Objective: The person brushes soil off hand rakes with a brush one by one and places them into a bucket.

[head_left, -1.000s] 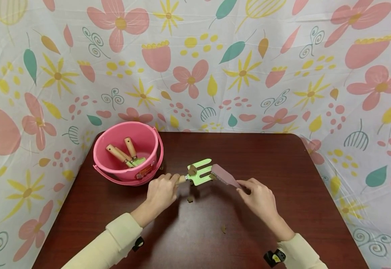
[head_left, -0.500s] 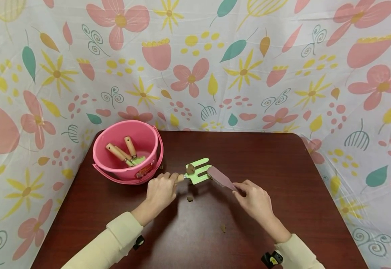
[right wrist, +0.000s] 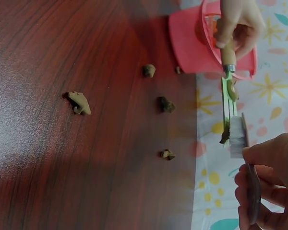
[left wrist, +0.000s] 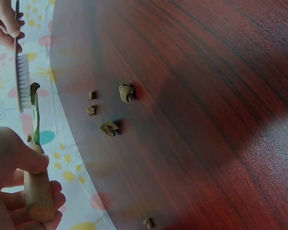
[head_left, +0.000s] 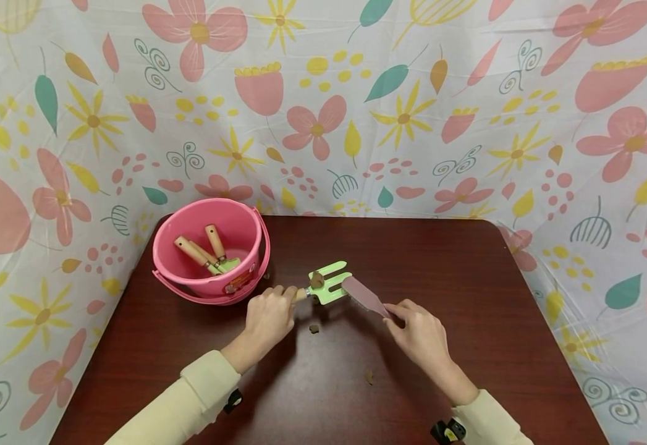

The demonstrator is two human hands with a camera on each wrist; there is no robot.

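My left hand grips the wooden handle of a green garden hand fork, holding it above the table with its tines to the right. A brown, soil-like clump sits on the fork near its neck. In the right wrist view, a darker clump clings by the tine tips. My right hand pinches the handle of a mauve brush. White bristles show in the left wrist view, pressed against or very near the tine end.
A pink bucket stands at the back left of the dark wooden table, with several wooden-handled tools inside. Brown crumbs lie on the tabletop, including one lump and a flat piece. A flowered cloth hangs behind.
My right hand and the brush have shifted slightly left along the tines, and the bristles have turned out of the head view. The left hand and fork have barely moved.
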